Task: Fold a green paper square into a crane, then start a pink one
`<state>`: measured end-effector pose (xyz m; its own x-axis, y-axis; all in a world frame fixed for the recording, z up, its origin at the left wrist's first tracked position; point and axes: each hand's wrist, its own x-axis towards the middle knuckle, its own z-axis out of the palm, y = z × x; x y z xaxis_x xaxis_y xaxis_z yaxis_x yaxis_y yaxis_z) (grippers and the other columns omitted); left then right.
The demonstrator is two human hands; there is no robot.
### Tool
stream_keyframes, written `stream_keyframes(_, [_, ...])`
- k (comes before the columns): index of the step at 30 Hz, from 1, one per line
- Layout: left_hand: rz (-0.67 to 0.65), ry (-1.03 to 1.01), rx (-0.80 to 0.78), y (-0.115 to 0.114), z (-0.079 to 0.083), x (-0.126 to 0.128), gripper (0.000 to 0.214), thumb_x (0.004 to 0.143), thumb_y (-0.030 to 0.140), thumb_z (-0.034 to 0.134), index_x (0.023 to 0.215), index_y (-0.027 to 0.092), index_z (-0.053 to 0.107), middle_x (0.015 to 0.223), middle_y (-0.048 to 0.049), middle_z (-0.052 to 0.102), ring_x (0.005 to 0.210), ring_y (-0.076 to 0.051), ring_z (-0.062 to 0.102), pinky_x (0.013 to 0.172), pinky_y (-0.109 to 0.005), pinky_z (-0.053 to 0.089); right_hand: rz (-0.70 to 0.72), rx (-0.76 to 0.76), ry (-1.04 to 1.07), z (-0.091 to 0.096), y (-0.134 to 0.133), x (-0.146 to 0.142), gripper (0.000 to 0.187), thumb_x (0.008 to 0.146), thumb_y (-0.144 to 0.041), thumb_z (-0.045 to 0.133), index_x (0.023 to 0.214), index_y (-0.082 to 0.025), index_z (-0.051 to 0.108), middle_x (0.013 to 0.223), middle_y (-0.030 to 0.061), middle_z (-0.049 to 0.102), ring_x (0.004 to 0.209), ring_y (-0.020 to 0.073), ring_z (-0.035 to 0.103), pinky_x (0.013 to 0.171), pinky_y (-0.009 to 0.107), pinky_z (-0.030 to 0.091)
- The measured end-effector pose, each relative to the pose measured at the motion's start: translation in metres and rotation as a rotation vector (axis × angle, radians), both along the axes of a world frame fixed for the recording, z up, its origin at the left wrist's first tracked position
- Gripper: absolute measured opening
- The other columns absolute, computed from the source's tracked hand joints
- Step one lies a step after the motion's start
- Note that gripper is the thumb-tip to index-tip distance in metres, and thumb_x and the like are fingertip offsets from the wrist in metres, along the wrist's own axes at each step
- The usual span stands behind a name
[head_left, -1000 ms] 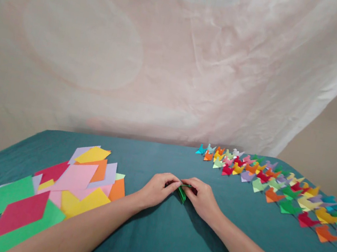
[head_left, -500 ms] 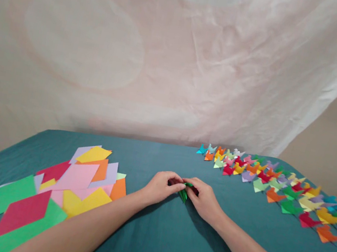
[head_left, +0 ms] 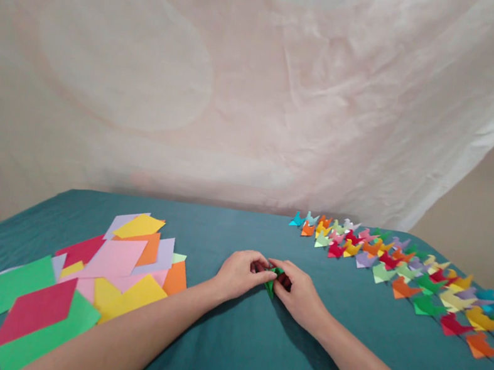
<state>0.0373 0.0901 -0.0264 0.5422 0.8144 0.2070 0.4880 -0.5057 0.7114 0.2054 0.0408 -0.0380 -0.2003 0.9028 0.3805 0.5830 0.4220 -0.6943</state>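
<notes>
A small folded piece of green paper (head_left: 270, 286) is held just above the teal cloth, between both hands. My left hand (head_left: 243, 275) pinches it from the left with thumb and fingers. From the other side my right hand (head_left: 298, 291) grips it too, and the fingertips of the two hands meet at its top. Much of the paper is hidden behind the fingers, so its exact folded shape cannot be made out.
Loose coloured paper sheets (head_left: 114, 260) lie overlapping at the left, partly under my left forearm. Rows of folded paper birds (head_left: 430, 284) in many colours stand along the right. A teal cloth (head_left: 230, 227) covers the table, and a pale sheet (head_left: 246, 83) hangs behind it.
The green paper shows a slightly wider, more open face between the fingers than before. Both hands stay in nearly the same place, with small finger shifts.
</notes>
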Motion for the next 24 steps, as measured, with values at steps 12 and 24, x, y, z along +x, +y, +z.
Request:
stream_keyframes(12, [0.007,0.020,0.060,-0.0009,-0.0026,-0.0005,0.023,0.073,0.038,0.062,0.086,0.018,0.065,0.074,0.0007,0.064,0.063,-0.012,0.054,0.057,-0.021,0.040,-0.072,-0.031,0.038,-0.0038,0.0012,0.0034,0.034,0.084,-0.020,0.042,0.114,-0.017,0.058,0.103,0.0075,0.066,0.091,0.0187,0.062,0.083,0.032,0.047])
stream_keyframes(24, [0.002,0.018,0.042,-0.0016,-0.0018,-0.0003,0.024,0.070,0.035,0.064,0.087,0.018,0.065,0.075,0.0005,0.064,0.063,-0.012,0.055,0.058,-0.021,0.041,-0.104,-0.077,0.080,0.0028,-0.0023,0.0007,0.017,0.085,-0.026,0.043,0.091,-0.018,0.056,0.075,0.0018,0.063,0.066,0.0155,0.058,0.064,0.027,0.045])
